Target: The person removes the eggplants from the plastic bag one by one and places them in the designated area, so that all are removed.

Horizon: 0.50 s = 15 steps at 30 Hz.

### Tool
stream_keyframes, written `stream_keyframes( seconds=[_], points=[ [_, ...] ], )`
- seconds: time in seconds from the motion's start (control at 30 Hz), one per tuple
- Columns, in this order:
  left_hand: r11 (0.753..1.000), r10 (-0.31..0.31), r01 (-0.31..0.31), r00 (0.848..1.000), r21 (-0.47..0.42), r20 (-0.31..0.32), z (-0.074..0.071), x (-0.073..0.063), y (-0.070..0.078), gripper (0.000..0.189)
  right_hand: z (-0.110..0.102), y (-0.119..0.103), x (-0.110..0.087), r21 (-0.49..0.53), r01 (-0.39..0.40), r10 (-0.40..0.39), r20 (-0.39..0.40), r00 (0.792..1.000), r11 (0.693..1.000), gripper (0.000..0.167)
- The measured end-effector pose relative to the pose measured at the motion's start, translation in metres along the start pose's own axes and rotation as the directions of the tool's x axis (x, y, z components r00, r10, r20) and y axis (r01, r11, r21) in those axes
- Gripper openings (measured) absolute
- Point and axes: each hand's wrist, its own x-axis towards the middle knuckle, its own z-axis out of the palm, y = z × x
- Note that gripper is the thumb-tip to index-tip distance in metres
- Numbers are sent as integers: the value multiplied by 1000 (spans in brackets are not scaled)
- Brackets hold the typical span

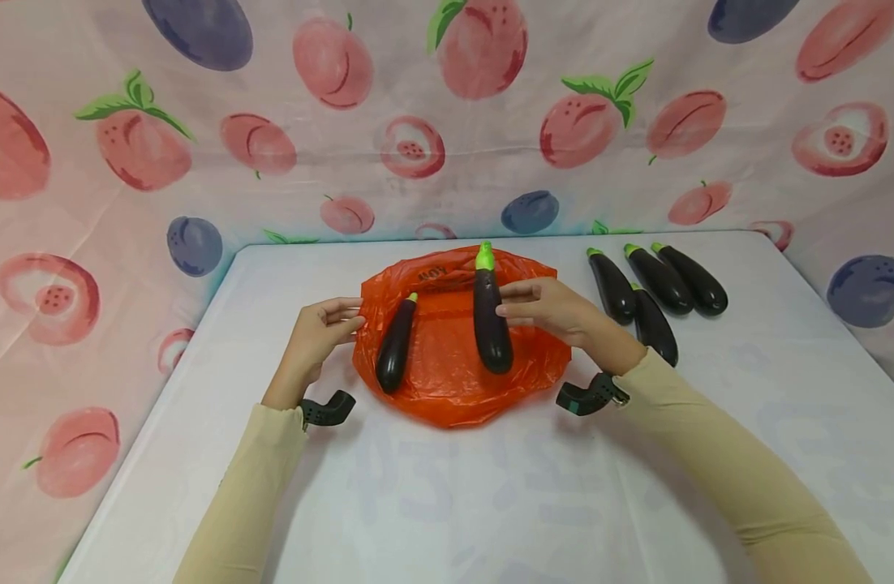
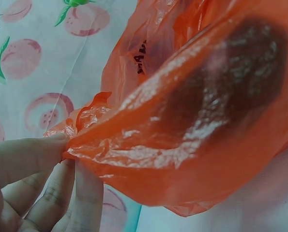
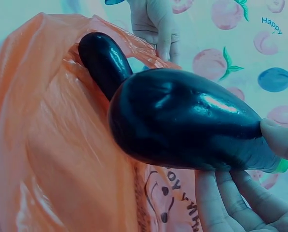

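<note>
An orange plastic bag (image 1: pixel 447 397) lies spread on the white table, its printed side at the back. My left hand (image 1: pixel 319 332) pinches the bag's left edge between thumb and fingers, as the left wrist view also shows. One dark eggplant (image 1: pixel 396 349) with a green stem end rests in the bag's left part. Over the right part, my right hand (image 1: pixel 545 312) holds a second eggplant (image 1: pixel 493 332), green end pointing away. In the right wrist view, thumb and fingers grip this held eggplant (image 3: pixel 182 121) near its stem end, its thick end towards the bag.
Several more eggplants (image 1: pixel 659 280) lie grouped on the table's back right, just beyond my right forearm. A fruit-printed cloth (image 1: pixel 491 178) hangs behind the white table (image 1: pixel 447 503). Each wrist carries a black strapped device (image 1: pixel 593 395).
</note>
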Motion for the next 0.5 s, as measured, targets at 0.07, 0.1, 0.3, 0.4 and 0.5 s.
stream_keyframes(
  seconds=[0.07,0.1,0.3,0.4,0.5],
  points=[
    [1000,-2,2,1000,0,0,0,0,0,37,-2,-2,-3,-2,8,-8,-2,1000,1000,52],
    [1000,-4,4,1000,0,-1,0,0,0,37,-3,-3,-4,-3,10,-10,-5,1000,1000,52],
    [1000,-11,11,1000,1,0,0,0,0,37,-10,-6,-11,-2,4,-4,-44,999,1000,54],
    [1000,-13,13,1000,5,-1,0,0,1,37,-16,-6,-15,-10,21,-21,-46,999,1000,55],
    [1000,-15,15,1000,9,-2,0,0,1,37,-21,-7,-19,-18,41,-42,-42,998,999,55]
  ],
)
